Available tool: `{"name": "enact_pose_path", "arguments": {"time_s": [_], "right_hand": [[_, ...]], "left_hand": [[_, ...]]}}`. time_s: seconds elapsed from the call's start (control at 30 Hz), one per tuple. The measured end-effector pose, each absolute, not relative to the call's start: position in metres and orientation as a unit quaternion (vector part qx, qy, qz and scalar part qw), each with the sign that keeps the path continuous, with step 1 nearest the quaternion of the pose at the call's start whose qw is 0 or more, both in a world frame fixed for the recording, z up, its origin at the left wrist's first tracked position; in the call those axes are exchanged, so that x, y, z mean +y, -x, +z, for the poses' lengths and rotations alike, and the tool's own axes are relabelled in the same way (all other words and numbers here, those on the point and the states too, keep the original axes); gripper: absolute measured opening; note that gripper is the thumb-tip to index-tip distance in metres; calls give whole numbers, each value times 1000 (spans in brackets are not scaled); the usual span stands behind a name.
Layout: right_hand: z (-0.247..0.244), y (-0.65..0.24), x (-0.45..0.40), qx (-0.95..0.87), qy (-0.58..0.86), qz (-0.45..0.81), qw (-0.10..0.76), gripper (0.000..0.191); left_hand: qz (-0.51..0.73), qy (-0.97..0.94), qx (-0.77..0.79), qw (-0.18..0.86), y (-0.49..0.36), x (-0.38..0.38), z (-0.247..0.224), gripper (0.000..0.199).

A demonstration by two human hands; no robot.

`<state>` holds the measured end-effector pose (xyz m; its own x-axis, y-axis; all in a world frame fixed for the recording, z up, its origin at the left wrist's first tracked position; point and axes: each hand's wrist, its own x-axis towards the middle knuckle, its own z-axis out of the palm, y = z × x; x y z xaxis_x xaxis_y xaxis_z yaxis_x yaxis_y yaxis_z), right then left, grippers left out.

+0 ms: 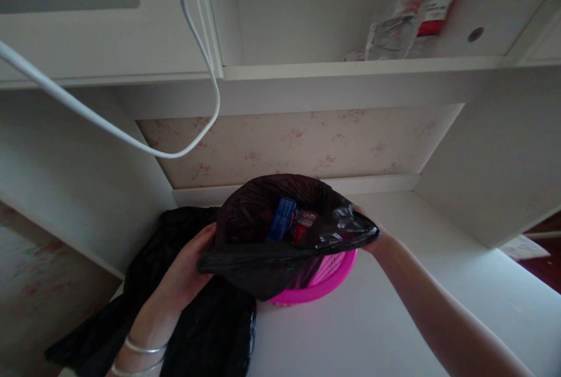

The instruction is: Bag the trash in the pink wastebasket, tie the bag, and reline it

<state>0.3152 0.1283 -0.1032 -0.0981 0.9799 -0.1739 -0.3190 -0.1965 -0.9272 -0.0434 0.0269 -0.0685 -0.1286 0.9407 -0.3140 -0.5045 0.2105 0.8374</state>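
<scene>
A black plastic bin bag [272, 260] lines a pink plastic basket [326, 289], its mouth facing me. Inside the bag lie a blue packet [281, 219] and a red wrapper [303, 225]. At the left side of the bag's rim, my left hand [195, 263] is closed on the plastic. On the opposite side my right hand [372, 237] grips the rim, its fingers partly hidden behind the bag. More black plastic [214, 330] spreads under and behind my left arm, which wears silver bangles [142, 348].
The basket stands on a white surface [350, 336] between white side panels [491, 161]. Overhead is a shelf [307, 14] holding plastic packaging [401, 20]. A white cable [131, 142] hangs in a loop at upper left. Floral wallpaper [289, 143] covers the back.
</scene>
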Motion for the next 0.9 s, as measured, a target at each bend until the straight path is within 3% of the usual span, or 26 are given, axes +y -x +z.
{"name": "enact_pose_path", "arguments": {"time_s": [0.2,0.37,0.9], "right_hand": [[-98,-314,143,-377,458,559,580,31],[-77,-313,159,-388,464,495,624,41],[-5,-278,185,-447,313,452,706,47]], "left_hand": [[655,-237,478,534,55,45,-55,32],[720,-273,445,457,52,62,-33,25],[760,-260,392,448,55,73,-16,24]]}}
